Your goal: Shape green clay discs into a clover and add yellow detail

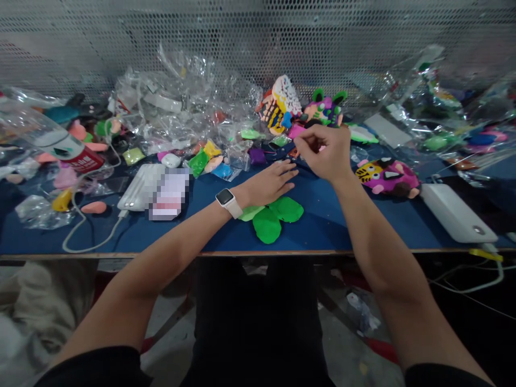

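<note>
My left hand, with a watch on its wrist, lies palm down with its fingers stretched over the table. Beneath and just in front of it is a flat green clay piece with several rounded, petal-like lobes; the hand hides part of it. My right hand is raised, its thumb and fingers pinched together; what they hold, if anything, is not clear. Close to those fingertips is a bright pink clay lump. Behind it stand a yellow-and-black striped clay figure with a white speckled top and a purple-and-green clay figure.
Another striped clay figure and a white power bank are at the right. At the left lie a phone, a white cabled device and a bottle. Crumpled clear plastic lines the perforated metal panel.
</note>
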The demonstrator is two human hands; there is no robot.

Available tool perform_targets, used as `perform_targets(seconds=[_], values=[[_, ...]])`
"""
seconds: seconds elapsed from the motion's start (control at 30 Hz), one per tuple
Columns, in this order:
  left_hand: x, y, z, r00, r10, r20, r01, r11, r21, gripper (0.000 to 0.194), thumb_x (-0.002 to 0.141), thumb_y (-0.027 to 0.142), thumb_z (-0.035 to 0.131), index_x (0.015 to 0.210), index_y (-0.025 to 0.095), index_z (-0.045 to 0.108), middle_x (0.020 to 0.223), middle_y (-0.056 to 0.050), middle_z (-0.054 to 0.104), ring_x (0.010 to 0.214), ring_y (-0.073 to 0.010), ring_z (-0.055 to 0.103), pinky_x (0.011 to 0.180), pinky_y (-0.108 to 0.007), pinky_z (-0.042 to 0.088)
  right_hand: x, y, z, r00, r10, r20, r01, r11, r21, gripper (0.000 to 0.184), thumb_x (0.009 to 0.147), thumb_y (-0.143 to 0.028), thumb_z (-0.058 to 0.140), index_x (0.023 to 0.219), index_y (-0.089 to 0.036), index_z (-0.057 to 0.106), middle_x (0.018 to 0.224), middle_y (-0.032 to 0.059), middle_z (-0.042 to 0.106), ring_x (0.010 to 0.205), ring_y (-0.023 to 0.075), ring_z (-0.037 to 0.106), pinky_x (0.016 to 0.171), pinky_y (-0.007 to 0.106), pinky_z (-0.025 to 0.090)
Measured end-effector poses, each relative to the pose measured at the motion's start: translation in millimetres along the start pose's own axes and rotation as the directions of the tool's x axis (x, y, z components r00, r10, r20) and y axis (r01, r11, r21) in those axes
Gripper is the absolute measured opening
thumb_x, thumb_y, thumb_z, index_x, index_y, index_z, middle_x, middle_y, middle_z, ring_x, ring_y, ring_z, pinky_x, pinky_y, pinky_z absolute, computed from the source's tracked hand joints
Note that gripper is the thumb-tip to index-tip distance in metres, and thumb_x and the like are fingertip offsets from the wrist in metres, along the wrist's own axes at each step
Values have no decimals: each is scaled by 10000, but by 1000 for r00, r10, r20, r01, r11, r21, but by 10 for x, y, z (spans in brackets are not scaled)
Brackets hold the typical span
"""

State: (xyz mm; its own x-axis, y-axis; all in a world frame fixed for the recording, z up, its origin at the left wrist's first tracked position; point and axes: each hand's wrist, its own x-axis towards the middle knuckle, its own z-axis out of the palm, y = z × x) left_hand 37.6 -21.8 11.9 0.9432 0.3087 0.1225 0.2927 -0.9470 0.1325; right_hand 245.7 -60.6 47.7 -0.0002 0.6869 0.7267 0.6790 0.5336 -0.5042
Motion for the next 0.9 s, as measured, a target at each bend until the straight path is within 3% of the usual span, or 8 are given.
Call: perform_targets(seconds=[0.13,0.33,0.57,0.77,0.83,0.9], values=[[91,42,12,994,104,19,-103,994,-26,573,1216,376,309,1666,94,523,1778,-155,474,1734,-245,313,1449,-458,208,15,51,-14,995,17,-97,-15,1000,24,240,1007,-458,735,873,-260,743,635,-10,568,593,177,557,609,346,507],[138,46,59,992,122,28,-119,989,-87,613,1218,428,304,1660,69,533,1782,-151,469,1762,-263,231,1452,-461,219,23,15,-20,997,-9,-80,7,1000,-24,248,1005,-461,733,856,-263,723,605,-26,539,567,164,526,633,346,511],[124,29,94,991,120,57,-109,981,-160,607,1217,429,317,1693,96,493,1817,-135,412,1778,-268,159,1461,-490,173,19,-41,-31,999,25,-30,-26,999,-28,269,1009,-516,728,898,-272,737,627,-2,556,632,202,591,671,371,545],[130,-40,-81,998,69,5,-65,966,-250,545,1216,365,321,1700,177,489,1792,-117,462,1683,-216,418,1399,-425,366,-2,-166,-81,995,65,81,-62,997,-38,255,1055,-479,658,978,-265,772,682,26,618,691,231,622,733,410,588],[-12,-42,-186,998,67,-5,-66,983,-171,513,1201,317,365,1654,168,554,1739,-139,533,1660,-242,456,1394,-447,381,2,-197,-88,982,39,184,-40,999,0,215,1036,-426,677,959,-251,775,721,25,668,686,213,625,727,389,573],[-265,3,-290,997,73,20,-72,996,-50,483,1182,283,412,1593,133,617,1651,-170,622,1655,-277,462,1404,-477,361,0,-218,-77,927,-21,375,5,999,44,157,996,-356,711,922,-237,783,768,21,723,692,193,646,727,362,558]])
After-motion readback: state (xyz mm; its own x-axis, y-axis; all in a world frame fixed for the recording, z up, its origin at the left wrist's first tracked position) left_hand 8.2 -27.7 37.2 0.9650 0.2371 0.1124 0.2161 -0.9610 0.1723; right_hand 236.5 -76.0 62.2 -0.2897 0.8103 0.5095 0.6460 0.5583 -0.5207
